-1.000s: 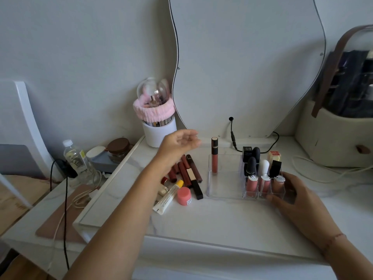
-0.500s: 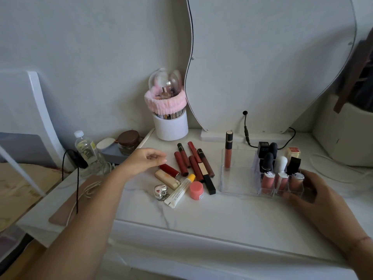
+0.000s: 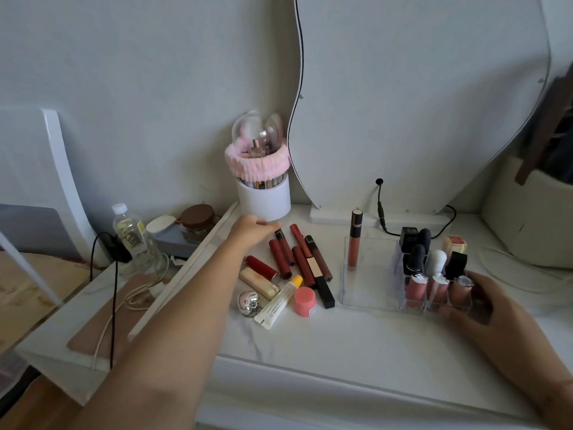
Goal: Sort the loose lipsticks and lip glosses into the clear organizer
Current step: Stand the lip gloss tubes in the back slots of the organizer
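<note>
White marble vanity [image 3: 356, 336]: white tube's [image 3: 278, 302] small print too blurred to read

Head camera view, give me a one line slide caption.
Left hand reaches the loose lip glosses while the right hand steadies the clear organizer on a white vanity.

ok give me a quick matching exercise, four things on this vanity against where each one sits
Things:
1. pink jar
2. tall lip gloss
3. water bottle
4. right hand

Places:
A. on the lower ledge, far left
B. standing upright in the organizer's open section
C. at the organizer's front right corner
D. lying among the loose pile

Pairs: 1-D, 2-B, 3-A, 4-C
</note>
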